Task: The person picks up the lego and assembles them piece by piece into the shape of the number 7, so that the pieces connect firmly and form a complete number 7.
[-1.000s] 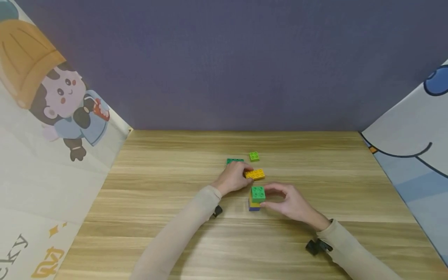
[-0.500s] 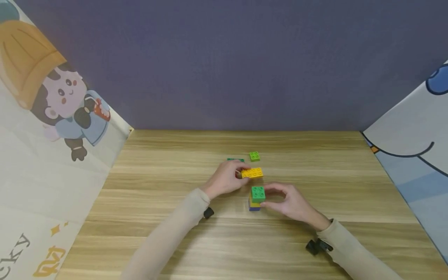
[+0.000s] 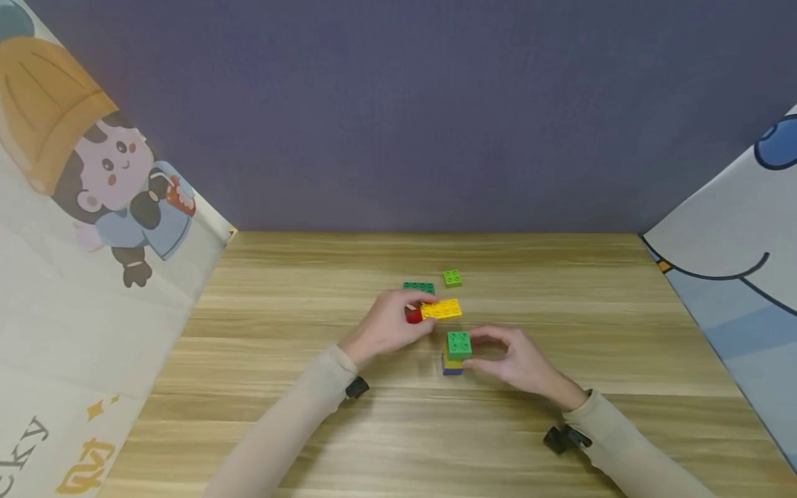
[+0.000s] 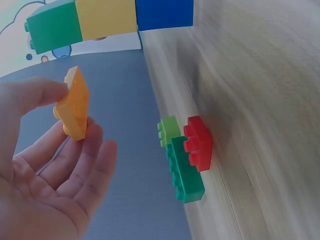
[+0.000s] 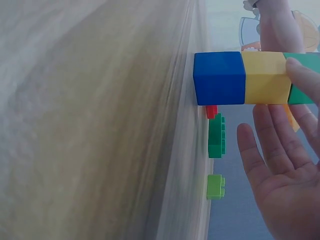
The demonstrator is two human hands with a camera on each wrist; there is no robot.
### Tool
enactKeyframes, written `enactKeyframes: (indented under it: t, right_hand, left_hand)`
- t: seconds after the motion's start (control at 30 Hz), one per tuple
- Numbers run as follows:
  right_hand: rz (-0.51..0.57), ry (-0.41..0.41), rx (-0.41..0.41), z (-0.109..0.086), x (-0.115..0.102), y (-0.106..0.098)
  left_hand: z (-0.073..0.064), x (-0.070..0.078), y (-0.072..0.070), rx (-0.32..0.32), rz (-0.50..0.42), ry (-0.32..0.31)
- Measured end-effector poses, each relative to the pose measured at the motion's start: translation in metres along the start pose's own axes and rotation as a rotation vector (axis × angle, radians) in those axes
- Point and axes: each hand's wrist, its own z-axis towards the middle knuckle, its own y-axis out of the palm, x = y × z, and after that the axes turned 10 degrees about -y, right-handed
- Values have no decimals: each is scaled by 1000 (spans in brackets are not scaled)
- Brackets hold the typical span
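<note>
My left hand (image 3: 382, 326) pinches a thin yellow building brick (image 3: 442, 309) between thumb and fingers. In the left wrist view that yellow brick (image 4: 76, 105) is raised off the table, its studs towards the palm side. Just in front of it stands an upright stack (image 3: 459, 346): a blue brick (image 5: 218, 80) at the bottom, a yellow one (image 5: 266, 77) in the middle and a green one (image 4: 54, 26) on top. My right hand (image 3: 523, 363) holds this stack from the right, thumb against the near side near the yellow-green joint, fingers at the far side.
Behind my left hand lie a red brick (image 4: 200, 145) and a dark green long brick (image 3: 419, 287), side by side. A small lime green brick (image 3: 452, 278) sits farther back on the wooden table (image 3: 560, 290). A dark panel (image 3: 436, 138) rises beyond the table's far edge.
My left hand has lifted the thin yellow brick and moved it a little left, uncovering part of the red brick and more of the dark green one. The right hand and stack stay put.
</note>
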Motion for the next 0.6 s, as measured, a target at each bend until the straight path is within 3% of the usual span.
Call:
enactKeyframes:
  t: [0.37,0.6]
  right_hand:
    - [24,-24,1,0,1,0]
    - [12,-17,1,1,-1,1]
  left_hand:
    - [-19,4,-4,22,-25,107]
    - [-32,9,-6,47,12,195]
